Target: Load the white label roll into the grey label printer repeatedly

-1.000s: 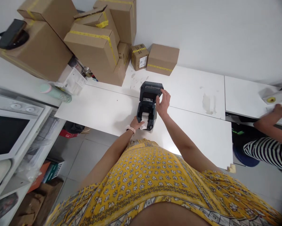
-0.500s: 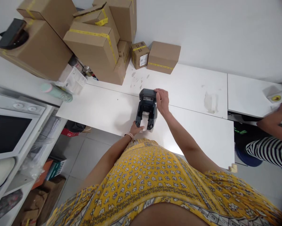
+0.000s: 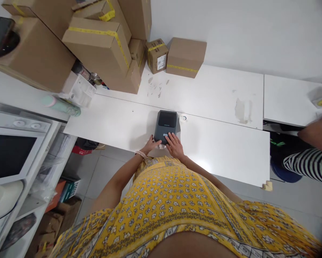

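A dark grey label printer [image 3: 164,129] stands on the white table [image 3: 209,147] in front of me, its lid down. My left hand [image 3: 150,144] grips the printer's near left corner, thumb along the front edge. On the near right part of the lid lies my right hand [image 3: 174,146], fingers spread out and flat. A bit of white paper [image 3: 162,146] shows at the printer's front edge between my hands. Just right of the printer's far end is a small round whitish item [image 3: 183,117], too small to name.
Cardboard boxes [image 3: 96,46] are stacked at the back left, with two smaller ones [image 3: 186,57] by the wall. A mint green bottle [image 3: 61,105] lies at the left. Another person's arm [image 3: 316,129] is at the far right. A microwave [image 3: 13,150] stands at left.
The printer's lid, raised before with the dark inside showing, has come down. My right hand has moved from the lid's far edge to its near part. The small whitish item is now visible.
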### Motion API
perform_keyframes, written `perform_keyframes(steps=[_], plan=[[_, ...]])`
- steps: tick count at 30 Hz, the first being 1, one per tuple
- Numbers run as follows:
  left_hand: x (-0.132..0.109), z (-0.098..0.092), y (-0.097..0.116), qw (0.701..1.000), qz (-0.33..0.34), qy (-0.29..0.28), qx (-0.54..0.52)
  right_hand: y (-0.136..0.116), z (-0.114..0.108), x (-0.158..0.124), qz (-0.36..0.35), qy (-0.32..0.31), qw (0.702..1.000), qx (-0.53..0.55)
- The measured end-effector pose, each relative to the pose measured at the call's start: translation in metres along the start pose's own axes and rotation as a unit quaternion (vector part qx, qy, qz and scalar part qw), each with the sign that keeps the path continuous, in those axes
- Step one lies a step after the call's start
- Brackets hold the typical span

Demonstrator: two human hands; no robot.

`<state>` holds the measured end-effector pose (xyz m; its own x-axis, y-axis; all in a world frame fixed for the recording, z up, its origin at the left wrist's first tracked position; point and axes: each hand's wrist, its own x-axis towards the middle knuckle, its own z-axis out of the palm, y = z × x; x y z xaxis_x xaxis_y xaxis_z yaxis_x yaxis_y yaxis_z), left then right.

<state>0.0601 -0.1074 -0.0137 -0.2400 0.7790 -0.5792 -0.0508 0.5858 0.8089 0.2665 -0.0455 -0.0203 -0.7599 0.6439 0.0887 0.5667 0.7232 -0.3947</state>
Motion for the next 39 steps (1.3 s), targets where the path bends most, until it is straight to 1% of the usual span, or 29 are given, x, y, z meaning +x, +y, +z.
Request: perform_keyframes(steps=[1, 3, 5, 7, 11, 18, 21, 23, 24, 25, 26, 28, 29, 30, 31, 33, 34, 36, 39], plan=[[0.004, 0.000, 0.005, 1.000, -0.005, 0.008, -0.015, 0.001, 0.001, 0.000, 0.000, -0.003, 1.000, 0.002], [0.015, 0.001, 0.013, 0.999, 0.010, 0.005, -0.034, 0.002, 0.003, 0.000, -0.001, -0.010, 1.000, 0.005], [0.023, 0.002, 0.019, 0.999, 0.034, -0.003, -0.031, 0.003, 0.004, 0.000, -0.001, -0.013, 1.000, 0.004], [0.029, 0.003, 0.022, 0.999, 0.044, -0.009, -0.022, 0.003, 0.005, 0.000, 0.001, -0.015, 1.000, 0.003], [0.028, 0.001, 0.022, 0.999, 0.052, -0.016, -0.003, 0.003, 0.008, 0.000, 0.005, -0.018, 1.000, 0.003], [0.031, 0.001, 0.019, 0.996, 0.037, 0.025, 0.071, 0.009, 0.019, 0.001, 0.015, -0.036, 0.999, 0.016], [0.032, -0.001, 0.021, 0.996, 0.037, 0.018, 0.085, 0.009, 0.018, 0.002, 0.009, -0.028, 0.999, 0.018], [0.027, -0.005, 0.020, 0.998, 0.038, -0.006, 0.053, 0.008, 0.014, 0.003, 0.002, -0.012, 1.000, 0.017], [0.023, -0.007, 0.019, 0.999, 0.025, -0.023, 0.036, 0.007, 0.011, 0.004, 0.001, -0.002, 1.000, 0.018], [0.018, -0.008, 0.016, 0.999, -0.004, -0.042, 0.028, 0.006, 0.009, 0.004, 0.003, 0.007, 1.000, 0.019], [0.012, -0.010, 0.012, 0.997, -0.049, -0.061, 0.027, 0.005, 0.006, 0.005, 0.007, 0.016, 1.000, 0.020], [0.002, -0.008, 0.003, 0.982, -0.162, -0.095, 0.018, 0.005, 0.003, 0.007, 0.016, 0.030, 0.999, 0.024], [-0.002, -0.006, -0.002, 0.972, -0.207, -0.109, -0.007, 0.005, 0.003, 0.008, 0.017, 0.036, 0.999, 0.025], [-0.004, -0.001, -0.007, 0.964, -0.234, -0.118, -0.047, 0.005, 0.003, 0.009, 0.015, 0.040, 0.999, 0.026], [-0.005, 0.004, -0.011, 0.959, -0.241, -0.117, -0.095, 0.006, 0.002, 0.009, 0.010, 0.043, 0.999, 0.026], [-0.004, 0.017, -0.015, 0.955, -0.220, -0.096, -0.173, 0.007, 0.002, 0.010, -0.002, 0.045, 0.999, 0.023], [-0.002, 0.023, -0.016, 0.955, -0.209, -0.080, -0.194, 0.008, 0.001, 0.010, -0.007, 0.043, 0.999, 0.020], [0.001, 0.033, -0.016, 0.955, -0.200, -0.058, -0.211, 0.008, -0.001, 0.010, -0.014, 0.038, 0.999, 0.014], [0.002, 0.040, -0.015, 0.954, -0.204, -0.046, -0.216, 0.008, -0.005, 0.011, -0.013, 0.031, 0.999, 0.010]])
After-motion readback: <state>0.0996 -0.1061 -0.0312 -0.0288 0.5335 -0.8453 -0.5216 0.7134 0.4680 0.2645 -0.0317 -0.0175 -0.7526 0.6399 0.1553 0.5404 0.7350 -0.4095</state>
